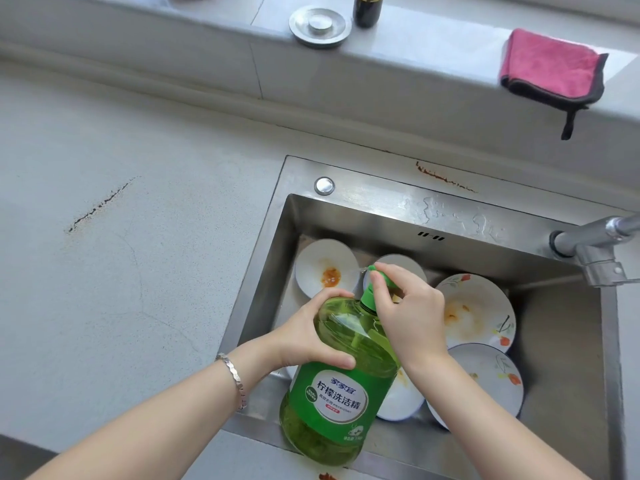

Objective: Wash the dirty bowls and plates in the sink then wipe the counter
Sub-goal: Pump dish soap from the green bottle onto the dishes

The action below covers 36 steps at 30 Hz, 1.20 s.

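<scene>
A big green bottle of dish soap [341,386] is held over the steel sink [346,206]. My left hand [308,332] grips its shoulder from the left. My right hand [407,306] presses on the green pump head [377,277] at the top. Several dirty dishes lie in the sink: a white bowl with orange sauce [325,266] at the back left, a flowered plate with stains [478,315] on the right, and another flowered plate [491,379] in front of it. More dishes are partly hidden behind the bottle and my hands.
The faucet [595,244] juts in from the right over the sink. A pink cloth [550,65] hangs on the back ledge, beside a metal lid [320,26] and a dark bottle [367,10]. The grey counter [121,237] to the left has a dark streak and specks.
</scene>
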Each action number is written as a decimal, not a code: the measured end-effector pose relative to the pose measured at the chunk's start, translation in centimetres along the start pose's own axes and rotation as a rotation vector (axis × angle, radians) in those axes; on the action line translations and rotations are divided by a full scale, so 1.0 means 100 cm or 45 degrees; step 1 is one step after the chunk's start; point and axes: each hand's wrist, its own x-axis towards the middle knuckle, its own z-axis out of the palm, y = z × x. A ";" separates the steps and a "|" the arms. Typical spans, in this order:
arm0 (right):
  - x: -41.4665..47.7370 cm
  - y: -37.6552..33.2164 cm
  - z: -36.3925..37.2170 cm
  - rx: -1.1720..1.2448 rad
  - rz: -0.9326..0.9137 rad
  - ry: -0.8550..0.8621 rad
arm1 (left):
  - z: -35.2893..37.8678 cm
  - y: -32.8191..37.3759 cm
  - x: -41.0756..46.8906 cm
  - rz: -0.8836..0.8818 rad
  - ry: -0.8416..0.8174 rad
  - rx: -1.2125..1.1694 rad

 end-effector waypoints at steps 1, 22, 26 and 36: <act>-0.001 0.000 -0.001 -0.009 -0.001 -0.010 | 0.000 0.000 0.000 -0.001 -0.003 0.001; 0.019 -0.018 -0.102 -0.028 -0.038 -0.275 | -0.018 0.110 0.003 0.565 1.201 0.164; 0.012 -0.009 -0.104 -0.201 -0.037 -0.445 | -0.040 0.143 0.034 0.682 1.470 0.244; 0.021 -0.003 -0.097 -0.191 0.013 -0.540 | -0.087 0.134 0.067 0.606 1.528 0.128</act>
